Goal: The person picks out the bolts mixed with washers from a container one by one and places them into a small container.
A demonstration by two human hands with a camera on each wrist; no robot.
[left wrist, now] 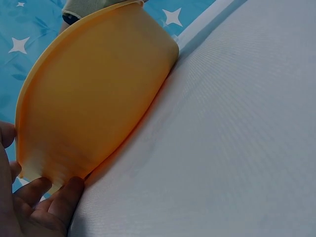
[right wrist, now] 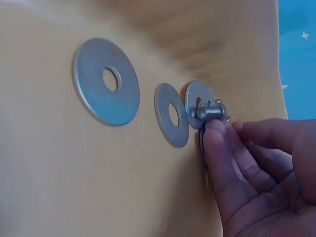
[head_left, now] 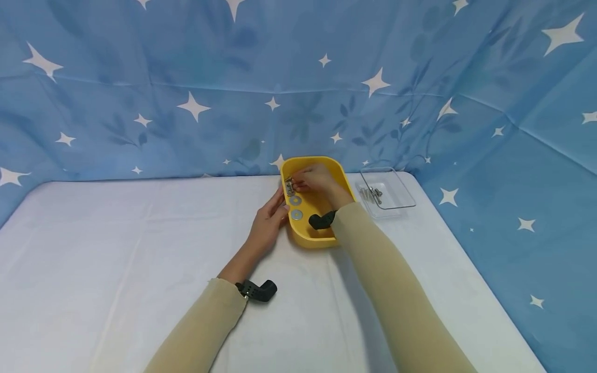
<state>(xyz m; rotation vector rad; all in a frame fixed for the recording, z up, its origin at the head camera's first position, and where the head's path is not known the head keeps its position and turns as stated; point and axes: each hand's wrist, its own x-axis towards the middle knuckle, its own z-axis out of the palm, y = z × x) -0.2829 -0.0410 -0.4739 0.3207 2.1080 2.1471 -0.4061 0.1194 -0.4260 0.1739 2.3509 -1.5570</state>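
A yellow bin [head_left: 322, 242] stands on the white-covered table. Against its outer left side lies my left hand [head_left: 267, 224]; the left wrist view shows those fingers [left wrist: 71, 195] gripping the end of the bin between rim and base. Inside, my right hand [head_left: 319, 178] reaches to the far left part. Its fingertips pinch at a small metal bolt [right wrist: 212, 112], and the bolt's far end is partly hidden. Behind the bolt sits a round washer [right wrist: 195, 94] among other small metal parts. Two more flat washers, a near one [right wrist: 89, 89] and a middle one [right wrist: 163, 123], rest against the yellow surface.
Right of the bin, a shallow clear plastic box [head_left: 389, 213] holds several bolts [head_left: 375, 194]. A clear lid [head_left: 406, 205] lies tilted over it. Blue star-patterned cloth [head_left: 196, 134] hangs behind and to the right of the white tabletop [head_left: 116, 259].
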